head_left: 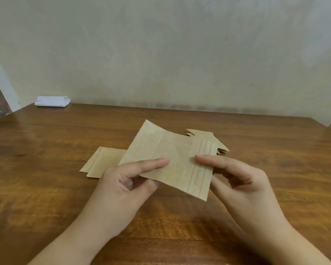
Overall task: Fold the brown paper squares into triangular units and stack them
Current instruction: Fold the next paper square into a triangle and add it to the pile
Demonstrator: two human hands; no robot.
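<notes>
I note the left hand (130, 180) and right hand (235, 176) each pinching one flat brown paper square (172, 157), raised above the wooden table (46, 169) mid-surface, presumably to start a crease. Unfolded brown sheets (101, 163) lie behind-left; the folded triangular stack (214, 142) sits behind-right, kept apart.

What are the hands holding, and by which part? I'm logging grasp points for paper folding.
Both hands hold one brown paper sheet above the table: the left hand pinches its near-left edge, the right hand its near-right edge.
</notes>
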